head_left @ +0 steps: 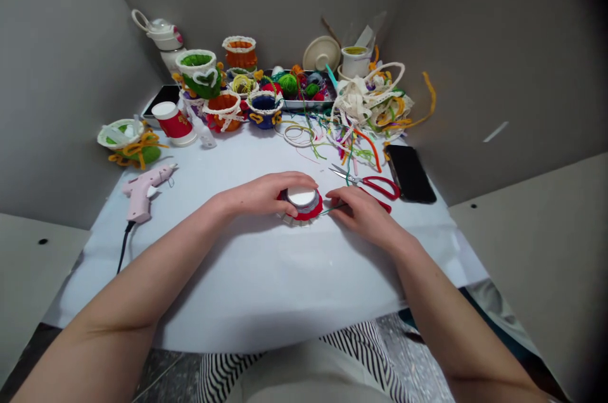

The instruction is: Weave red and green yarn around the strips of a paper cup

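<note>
A white sheet [247, 292] covers the table between grey walls, and two bare forearms reach across it from the near edge. The left hand [259, 195] is curved narrowly over a round piece, its fingers gripping the side of a white disc [302, 197] that sits on a red felt circle [311, 208] with a pale frilled edge. This piece lies near the middle of the sheet, between the two hands. The right hand [363, 216] is almost closed, its fingers pinching one thin green strand [333, 208] that runs to the felt's edge. Just beyond that hand lie one pair of red-handled scissors [377, 186], open, and one black phone [411, 173]. One pink glue gun [142, 191] lies on the left with its black cord [123, 248] trailing off the table. Farther back stand four small baskets with white trim, two orange, one green [197, 76] with a heart and one blue [263, 111], and a fifth green basket [124, 143] lies at the left among yellow pipe cleaners. One red-and-white cup [173, 124] and one small glue bottle [203, 135] stand nearby. One metal tray [308, 102] holds yarn balls, too crowded to count, and a tangle of ribbons [370, 102] spreads beside it.
</note>
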Motion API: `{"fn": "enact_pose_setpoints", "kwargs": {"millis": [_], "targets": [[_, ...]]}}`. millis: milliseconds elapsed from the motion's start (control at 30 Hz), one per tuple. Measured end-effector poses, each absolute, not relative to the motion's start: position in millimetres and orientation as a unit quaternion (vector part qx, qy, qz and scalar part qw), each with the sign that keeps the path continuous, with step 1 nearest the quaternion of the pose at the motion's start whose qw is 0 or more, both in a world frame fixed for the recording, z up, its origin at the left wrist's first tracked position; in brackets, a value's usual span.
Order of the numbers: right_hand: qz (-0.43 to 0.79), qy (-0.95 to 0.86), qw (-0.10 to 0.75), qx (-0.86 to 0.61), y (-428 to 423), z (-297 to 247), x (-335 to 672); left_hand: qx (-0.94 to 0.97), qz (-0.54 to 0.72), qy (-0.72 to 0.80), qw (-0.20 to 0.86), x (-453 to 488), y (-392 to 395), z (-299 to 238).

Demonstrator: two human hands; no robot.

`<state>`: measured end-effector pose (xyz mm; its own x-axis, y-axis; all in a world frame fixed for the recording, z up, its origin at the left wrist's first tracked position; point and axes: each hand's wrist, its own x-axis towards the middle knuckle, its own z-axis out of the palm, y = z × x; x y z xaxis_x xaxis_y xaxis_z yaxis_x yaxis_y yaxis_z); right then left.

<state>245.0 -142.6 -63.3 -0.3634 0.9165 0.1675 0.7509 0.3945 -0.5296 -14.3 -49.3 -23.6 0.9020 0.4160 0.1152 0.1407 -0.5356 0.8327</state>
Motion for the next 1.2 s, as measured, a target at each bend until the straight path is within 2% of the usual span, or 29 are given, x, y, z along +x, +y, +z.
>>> {"fn": "enact_pose_setpoints", "kwargs": {"millis": [100, 233, 467, 733, 933, 1200], "targets": [[0.210, -0.802, 0.230, -0.509, -144.6, -63.0, 243.8, 0.872, 0.131, 0.172, 0.438, -15.7, -49.0, -20.9], [0.235, -0.804, 0.252, -0.485, -146.2, -64.2, 245.0, 0.908, 0.117, 0.204, 0.346, -15.5, -53.0, -18.7], [0.218, -0.814, 0.289, -0.455, -148.6, -70.1, 245.8, 0.921, 0.157, 0.262, 0.243, -4.8, -73.1, -18.9], [0.144, -0.838, 0.293, -0.437, -174.1, -68.9, 226.9, 0.933, 0.125, 0.193, 0.278, -16.2, -71.0, -15.9], [0.089, -0.852, 0.235, -0.460, -200.0, -74.4, 208.2, 0.919, 0.152, 0.183, 0.314, -20.7, -66.3, -26.9], [0.055, -0.856, 0.208, -0.470, -219.6, -80.8, 189.7, 0.933, 0.162, 0.152, 0.283, -24.2, -60.4, -34.1]]}}
